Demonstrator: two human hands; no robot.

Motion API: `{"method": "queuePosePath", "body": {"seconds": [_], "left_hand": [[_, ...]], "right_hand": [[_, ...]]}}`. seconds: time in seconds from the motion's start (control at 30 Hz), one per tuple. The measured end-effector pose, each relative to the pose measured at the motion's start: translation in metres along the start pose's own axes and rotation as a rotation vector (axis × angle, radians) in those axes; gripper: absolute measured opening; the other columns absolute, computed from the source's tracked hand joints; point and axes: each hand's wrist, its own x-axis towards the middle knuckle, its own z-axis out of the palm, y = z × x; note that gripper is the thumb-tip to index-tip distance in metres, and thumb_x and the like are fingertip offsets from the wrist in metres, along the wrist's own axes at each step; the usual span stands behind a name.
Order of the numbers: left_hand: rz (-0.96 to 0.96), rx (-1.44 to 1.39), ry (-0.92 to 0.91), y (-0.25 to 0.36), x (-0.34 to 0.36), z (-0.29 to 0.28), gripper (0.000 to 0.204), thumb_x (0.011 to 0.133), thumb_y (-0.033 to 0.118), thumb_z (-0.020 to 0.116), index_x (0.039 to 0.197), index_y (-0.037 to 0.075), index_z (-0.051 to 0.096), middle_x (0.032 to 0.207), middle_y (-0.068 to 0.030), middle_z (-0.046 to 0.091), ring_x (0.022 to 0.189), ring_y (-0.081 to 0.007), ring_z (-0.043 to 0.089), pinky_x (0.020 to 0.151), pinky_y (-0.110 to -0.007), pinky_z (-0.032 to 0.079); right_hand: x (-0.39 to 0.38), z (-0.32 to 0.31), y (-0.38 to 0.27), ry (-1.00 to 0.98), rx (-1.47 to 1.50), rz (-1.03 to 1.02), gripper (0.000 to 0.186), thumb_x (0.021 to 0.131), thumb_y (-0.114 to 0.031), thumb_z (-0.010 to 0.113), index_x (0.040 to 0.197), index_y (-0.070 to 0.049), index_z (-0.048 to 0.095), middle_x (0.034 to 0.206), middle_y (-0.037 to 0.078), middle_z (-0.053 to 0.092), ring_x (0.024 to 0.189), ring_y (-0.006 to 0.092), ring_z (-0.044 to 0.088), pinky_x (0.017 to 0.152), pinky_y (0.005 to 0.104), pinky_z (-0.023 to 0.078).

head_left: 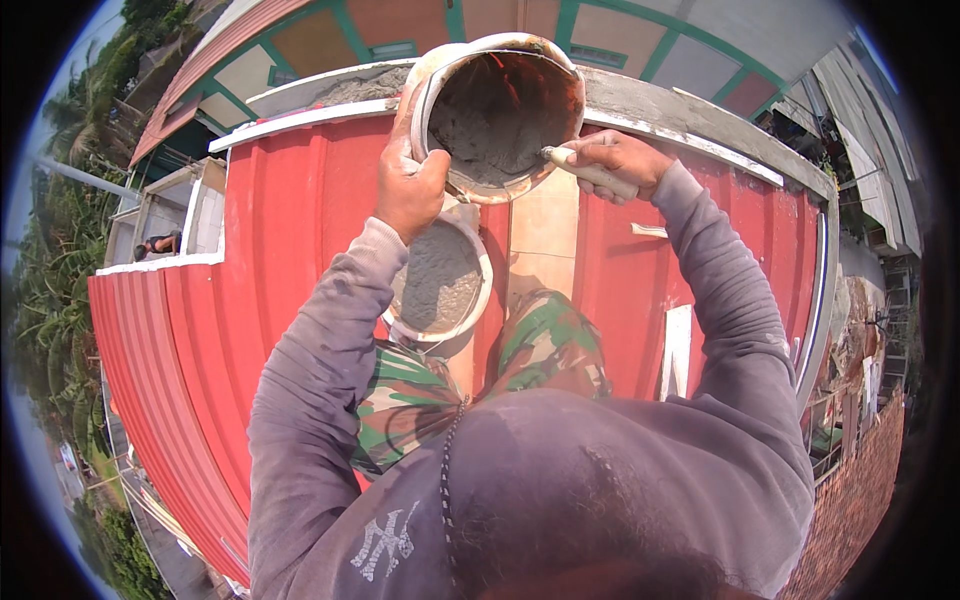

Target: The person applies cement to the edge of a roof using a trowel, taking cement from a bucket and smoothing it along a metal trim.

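Observation:
My left hand (413,181) grips the rim of a tilted white bucket (502,120), which has grey wet mortar inside and orange-red stains on its inner wall. My right hand (618,160) is closed around the pale handle of a tool (590,170) at the bucket's right lower rim; the tool's working end is hidden. Below the raised bucket, a second white bucket (478,272) holds grey mortar (435,270) and stands between my left forearm and my camouflage-clad legs.
Red corrugated roofing (280,210) surrounds a tan board (543,240). A rough cement ledge (690,120) runs along the far edge. White strips (676,350) lie at right. Another person (162,245) is at a white block structure (198,215) on the left. Trees and buildings surround the roof.

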Motion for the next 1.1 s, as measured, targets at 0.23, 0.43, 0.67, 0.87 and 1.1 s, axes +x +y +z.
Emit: {"method": "queuePosePath", "body": {"seconds": [0.23, 0.43, 0.67, 0.87, 1.1], "left_hand": [[-0.219, -0.161, -0.010, -0.023, 0.001, -0.007, 0.078, 0.090, -0.005, 0.055, 0.166, -0.001, 0.037, 0.150, -0.0134, 0.058, 0.132, -0.0195, 0.059, 0.112, -0.029, 0.045], [-0.397, -0.359, 0.121, -0.053, 0.009, -0.006, 0.061, 0.090, -0.009, 0.054, 0.150, 0.000, 0.046, 0.112, -0.0102, 0.066, 0.094, -0.0206, 0.069, 0.076, -0.042, 0.064], [-0.749, -0.513, 0.590, -0.101, 0.017, -0.041, 0.041, 0.089, -0.007, 0.056, 0.130, -0.001, 0.052, 0.110, -0.0162, 0.060, 0.096, -0.0355, 0.071, 0.082, -0.059, 0.066], [-0.650, -0.489, 0.941, -0.164, 0.015, -0.094, 0.047, 0.089, -0.008, 0.052, 0.136, -0.005, 0.045, 0.124, -0.0245, 0.057, 0.110, -0.0468, 0.070, 0.090, -0.071, 0.065], [-0.597, -0.459, 1.020, -0.167, 0.022, -0.115, 0.049, 0.090, -0.007, 0.054, 0.138, -0.005, 0.050, 0.123, -0.0208, 0.064, 0.105, -0.0352, 0.073, 0.089, -0.054, 0.066]], "right_hand": [[0.030, 0.054, 0.028, -0.038, 0.280, -0.158, 0.043, 0.105, -0.032, 0.065, 0.139, -0.007, 0.065, 0.081, 0.002, 0.065, 0.054, 0.0067, 0.058, 0.043, 0.0232, 0.047], [0.054, 0.072, 0.020, -0.072, 0.515, -0.104, 0.044, 0.106, -0.030, 0.065, 0.142, -0.006, 0.062, 0.084, 0.002, 0.067, 0.055, 0.0059, 0.059, 0.042, 0.0199, 0.047], [0.103, 0.056, -0.017, -0.118, 0.497, -0.020, 0.034, 0.105, -0.028, 0.066, 0.126, -0.001, 0.064, 0.084, 0.005, 0.070, 0.054, 0.0069, 0.061, 0.041, 0.0210, 0.050], [0.202, 0.022, -0.085, -0.171, 0.389, -0.003, 0.033, 0.104, -0.026, 0.066, 0.124, -0.001, 0.062, 0.085, 0.007, 0.070, 0.057, 0.0082, 0.062, 0.041, 0.0222, 0.048], [0.416, 0.023, -0.135, 0.089, -0.386, -0.179, 0.036, 0.094, -0.036, 0.074, 0.109, -0.004, 0.078, 0.097, 0.012, 0.077, 0.068, 0.0189, 0.070, 0.062, 0.0372, 0.058]]}}
